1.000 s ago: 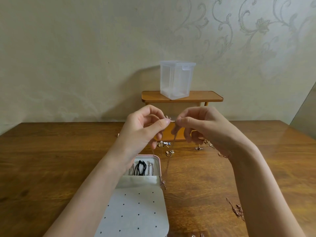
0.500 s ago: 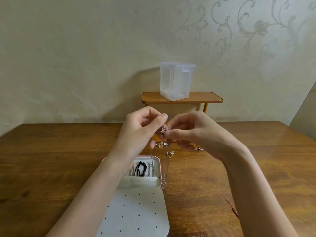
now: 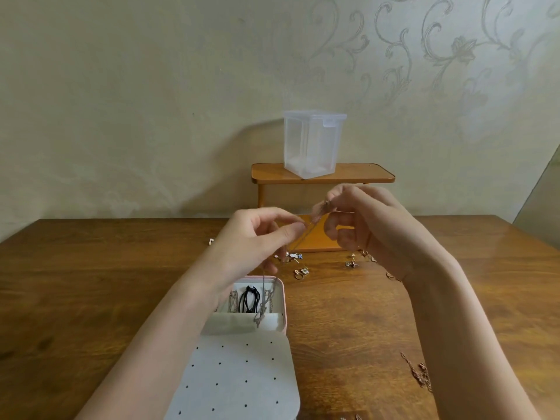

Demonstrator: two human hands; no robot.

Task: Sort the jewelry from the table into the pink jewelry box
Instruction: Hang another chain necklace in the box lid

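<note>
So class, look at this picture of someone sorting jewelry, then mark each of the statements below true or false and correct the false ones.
1. Both hands pinch a thin chain. True: the left hand and right hand hold it above the table.
2. The pink jewelry box is closed. False: it lies open.
3. The clear container stands on a small wooden shelf. True.
4. All jewelry is already in the box. False: small pieces lie on the table.
</note>
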